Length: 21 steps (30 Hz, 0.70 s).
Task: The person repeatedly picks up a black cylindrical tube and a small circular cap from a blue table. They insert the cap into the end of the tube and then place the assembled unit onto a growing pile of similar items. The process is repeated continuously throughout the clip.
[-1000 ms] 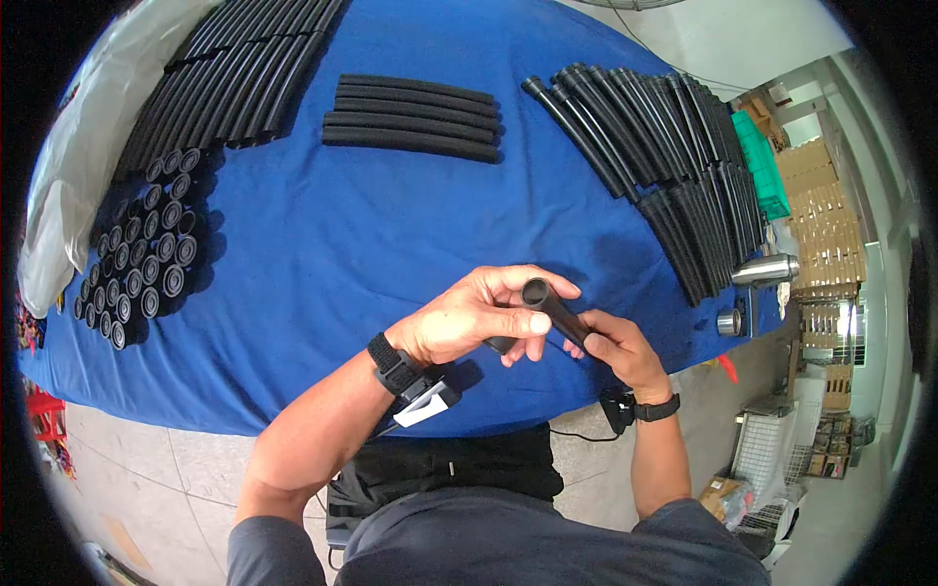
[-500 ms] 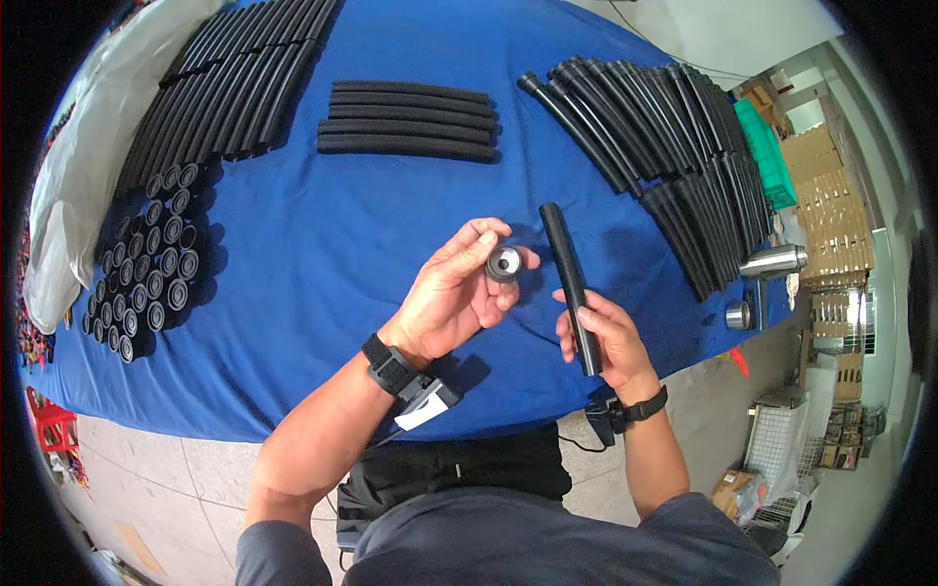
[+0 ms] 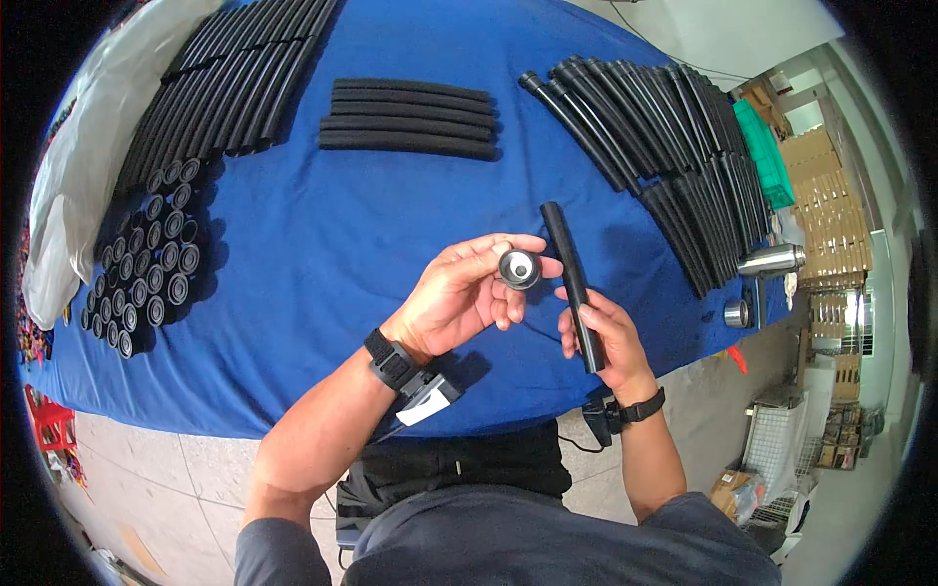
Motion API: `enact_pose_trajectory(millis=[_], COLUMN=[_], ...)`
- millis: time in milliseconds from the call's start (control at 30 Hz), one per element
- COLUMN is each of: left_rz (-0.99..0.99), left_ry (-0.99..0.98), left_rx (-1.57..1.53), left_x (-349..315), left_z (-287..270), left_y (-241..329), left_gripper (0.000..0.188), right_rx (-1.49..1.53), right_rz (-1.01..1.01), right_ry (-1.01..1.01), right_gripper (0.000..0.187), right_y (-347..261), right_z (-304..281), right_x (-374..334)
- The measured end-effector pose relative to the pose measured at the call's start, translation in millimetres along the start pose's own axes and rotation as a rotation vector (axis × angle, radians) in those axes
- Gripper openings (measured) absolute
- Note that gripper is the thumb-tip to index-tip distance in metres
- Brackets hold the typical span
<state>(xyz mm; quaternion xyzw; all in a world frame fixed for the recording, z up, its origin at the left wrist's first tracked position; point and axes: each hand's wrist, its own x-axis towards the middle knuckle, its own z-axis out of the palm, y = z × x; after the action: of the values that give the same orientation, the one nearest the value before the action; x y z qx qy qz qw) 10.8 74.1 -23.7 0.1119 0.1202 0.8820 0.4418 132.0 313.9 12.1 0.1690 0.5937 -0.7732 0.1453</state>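
Between thumb and fingers, my left hand [image 3: 474, 288] grips a round black cap [image 3: 519, 270] with a pale centre, its face turned up. My right hand [image 3: 611, 335] is closed round the lower part of a black tube [image 3: 565, 259] with a smooth dark end near my wrist. The tube slants upward and to the left, over the blue cloth. Cap and tube are apart, though my left fingertips come close to the tube's side.
Several black round caps [image 3: 154, 280] stand at the left, below long black tubes [image 3: 230, 83]. Dark foam sleeves [image 3: 410, 122] lie at the far middle. Capped tubes [image 3: 625, 117] are stacked at the right, near a steel flask [image 3: 774, 260], a metal cup [image 3: 737, 313] and a green bin [image 3: 765, 151].
My left hand has moved slightly right with the cap, which now faces up more squarely and sits nearer the tube. My right hand and its tube have hardly moved.
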Motion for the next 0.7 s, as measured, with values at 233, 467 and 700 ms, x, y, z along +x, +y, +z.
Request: enact_pose_trajectory(millis=[233, 467, 700], left_rz=[0.019, -0.004, 0.312], left_ry=[-0.071, -0.073, 0.254], left_rx=[-0.024, 0.038, 0.1], left_x=[1, -1, -2], left_z=[-6, 2, -10], left_y=[-5, -5, 27], left_gripper=[0.031, 0.031, 0.038], right_rx=[0.001, 0.0, 0.111], right_rz=[-0.007, -0.017, -0.011], right_ry=[-0.004, -0.003, -0.145], right_gripper=[0.043, 0.044, 0.048], right_y=[2, 1, -10], right_z=[0, -2, 45], right_x=[1, 0, -27])
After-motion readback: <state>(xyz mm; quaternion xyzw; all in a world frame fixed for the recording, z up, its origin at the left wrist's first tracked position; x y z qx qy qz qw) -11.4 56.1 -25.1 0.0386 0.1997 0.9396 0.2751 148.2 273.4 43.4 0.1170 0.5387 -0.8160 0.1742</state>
